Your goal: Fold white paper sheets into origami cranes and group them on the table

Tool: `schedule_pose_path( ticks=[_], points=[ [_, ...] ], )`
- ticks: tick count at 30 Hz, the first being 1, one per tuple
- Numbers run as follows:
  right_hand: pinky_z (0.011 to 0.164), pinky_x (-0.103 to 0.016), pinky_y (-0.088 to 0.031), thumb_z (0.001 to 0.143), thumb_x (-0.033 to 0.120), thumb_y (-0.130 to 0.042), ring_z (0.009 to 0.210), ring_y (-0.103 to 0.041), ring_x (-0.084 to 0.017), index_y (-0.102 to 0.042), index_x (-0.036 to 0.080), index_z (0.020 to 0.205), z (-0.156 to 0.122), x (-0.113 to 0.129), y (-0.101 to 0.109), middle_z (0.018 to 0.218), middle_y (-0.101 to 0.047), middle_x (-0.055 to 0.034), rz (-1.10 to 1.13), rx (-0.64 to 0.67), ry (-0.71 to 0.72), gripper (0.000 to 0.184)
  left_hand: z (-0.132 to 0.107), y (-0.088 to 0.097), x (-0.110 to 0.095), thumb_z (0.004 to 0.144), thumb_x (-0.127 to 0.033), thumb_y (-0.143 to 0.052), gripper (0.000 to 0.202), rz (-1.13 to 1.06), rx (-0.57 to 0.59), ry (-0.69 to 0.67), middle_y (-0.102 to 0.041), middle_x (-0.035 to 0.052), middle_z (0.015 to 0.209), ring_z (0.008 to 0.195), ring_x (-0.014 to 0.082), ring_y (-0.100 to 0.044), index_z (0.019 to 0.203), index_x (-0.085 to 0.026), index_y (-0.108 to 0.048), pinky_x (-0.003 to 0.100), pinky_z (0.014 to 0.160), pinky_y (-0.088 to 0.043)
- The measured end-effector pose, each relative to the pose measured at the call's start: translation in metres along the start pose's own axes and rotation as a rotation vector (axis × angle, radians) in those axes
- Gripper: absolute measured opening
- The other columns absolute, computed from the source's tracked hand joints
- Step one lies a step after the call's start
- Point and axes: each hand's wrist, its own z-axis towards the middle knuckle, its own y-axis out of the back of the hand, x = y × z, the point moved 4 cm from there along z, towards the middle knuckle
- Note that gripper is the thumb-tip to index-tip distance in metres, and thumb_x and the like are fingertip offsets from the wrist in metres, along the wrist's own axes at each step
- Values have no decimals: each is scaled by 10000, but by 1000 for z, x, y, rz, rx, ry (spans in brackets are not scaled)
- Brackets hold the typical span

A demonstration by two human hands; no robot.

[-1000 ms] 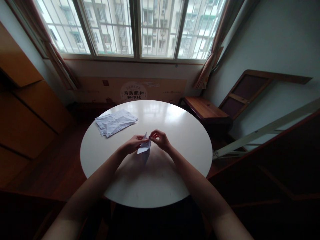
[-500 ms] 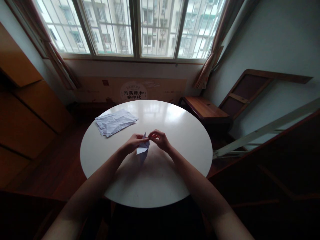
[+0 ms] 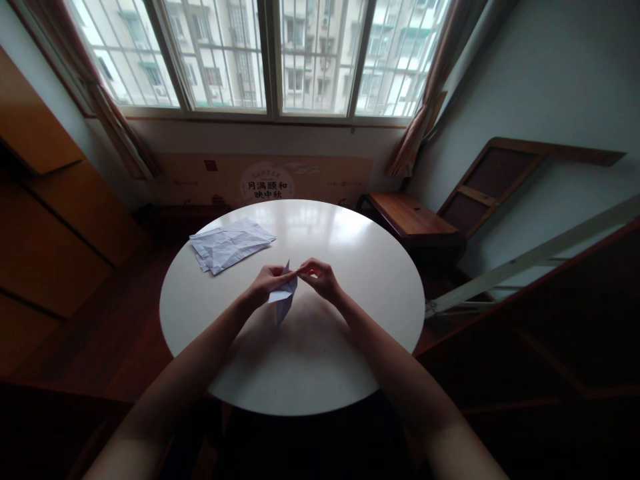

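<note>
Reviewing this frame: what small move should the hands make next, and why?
Probably pinch the folded paper at its right edge with the right hand: the left hand grips the paper from the left, and the right is curled in a pinch at or near that edge.

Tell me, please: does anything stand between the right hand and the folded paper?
Nothing visible does. The left hand holds the folded paper, and the right hand is at its upper right edge; whether it touches is too small to tell. The creased sheets lie beyond the left hand, not between them.
</note>
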Motion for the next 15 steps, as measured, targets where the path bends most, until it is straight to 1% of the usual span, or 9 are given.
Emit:
schedule_pose_path(
  ticks=[5, 11, 15],
  points=[
    [674, -308, -500, 703, 485, -741, 713, -622, -164, -686, 179, 732, 1, -1, 0, 747, -675, -46, 60, -7, -52, 312, 3, 5, 4, 535, -440, -851, 408, 33, -22, -17, -545, -6, 519, 461, 78, -467, 640, -97, -657, 201, 444, -283],
    [643, -302, -500, 602, 537, -793, 659, -611, -152, -684, 171, 716, 1, -7, -4, 687, -678, -30, 139, 41, -160, 398, 5, 8, 8, 544, -425, -830, 380, 65, -47, -39, -491, -33, 483, 432, 57, -408, 566, -121, -604, 195, 430, -254],
    [649, -298, -501, 588, 520, -806, 653, -603, -143, -688, 171, 726, 1, -7, -3, 691, -681, -24, 163, 24, -170, 393, 5, 7, 7, 531, -437, -843, 391, 42, -45, -36, -530, -20, 524, 454, 62, -426, 612, -112, -640, 195, 440, -269]
  ],
)
